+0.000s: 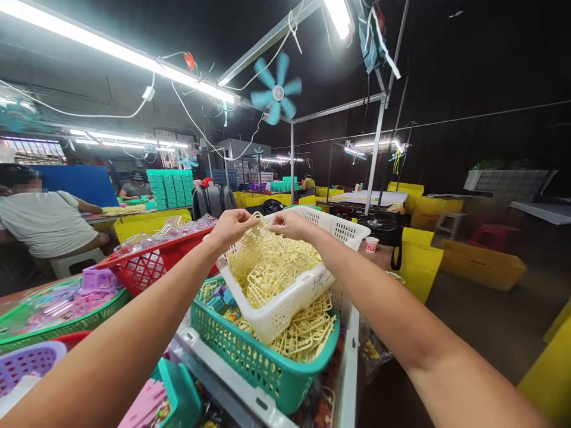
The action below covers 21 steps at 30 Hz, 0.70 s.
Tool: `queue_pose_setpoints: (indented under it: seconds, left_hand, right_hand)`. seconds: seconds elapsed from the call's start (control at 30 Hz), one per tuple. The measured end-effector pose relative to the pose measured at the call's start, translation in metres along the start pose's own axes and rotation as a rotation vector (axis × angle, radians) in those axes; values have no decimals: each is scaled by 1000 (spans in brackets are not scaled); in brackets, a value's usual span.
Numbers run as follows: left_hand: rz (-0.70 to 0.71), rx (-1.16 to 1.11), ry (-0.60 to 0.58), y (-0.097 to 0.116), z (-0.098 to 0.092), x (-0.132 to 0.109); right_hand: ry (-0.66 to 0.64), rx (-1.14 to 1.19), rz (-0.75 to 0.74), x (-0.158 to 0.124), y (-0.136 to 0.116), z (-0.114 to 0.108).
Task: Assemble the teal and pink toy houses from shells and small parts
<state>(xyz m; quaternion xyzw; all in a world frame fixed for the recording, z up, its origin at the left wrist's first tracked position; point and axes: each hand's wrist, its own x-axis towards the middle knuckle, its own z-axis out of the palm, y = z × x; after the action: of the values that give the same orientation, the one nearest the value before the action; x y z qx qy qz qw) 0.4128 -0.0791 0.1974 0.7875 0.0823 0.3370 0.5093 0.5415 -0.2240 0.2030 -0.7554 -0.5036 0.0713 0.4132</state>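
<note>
Over a white plastic basket (pixel 294 291), both hands are raised close together. My left hand (pixel 232 229) pinches a pale yellow plastic sprue (pixel 255 233), thin and frame-like, which hangs below the fingers. My right hand (pixel 292 226) is just to the right, its thumb and fingertips pressed together by the sprue's edge; what they hold is too small to make out. Many similar pale yellow sprues (pixel 281 261) fill the white basket beneath. That basket sits tilted on a green basket (pixel 267 362), which holds more sprues and some coloured pieces.
To the left stand a red basket (pixel 147 270) of clear plastic parts and a green tray (pixel 89 318) of pink and purple pieces. A metal frame edge (pixel 223 368) runs below. A paper cup (pixel 372 244) is at right. A person (pixel 42 217) sits far left.
</note>
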Motion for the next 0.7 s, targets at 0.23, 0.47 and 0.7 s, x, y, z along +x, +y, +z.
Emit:
queue_pose_setpoints:
  seconds: [0.23,0.47,0.7]
  left_hand:
    - [-67,-332,120,7,-3,-6]
    - [-153,-276,232,2,-10,-8]
    - [-233,-181,-69,16,12,-7]
  right_hand:
    - [17,330,21,-11,-11,-8]
    - [167,442,15,-22,-10,-30]
    - [0,254,76,-32,8,-38]
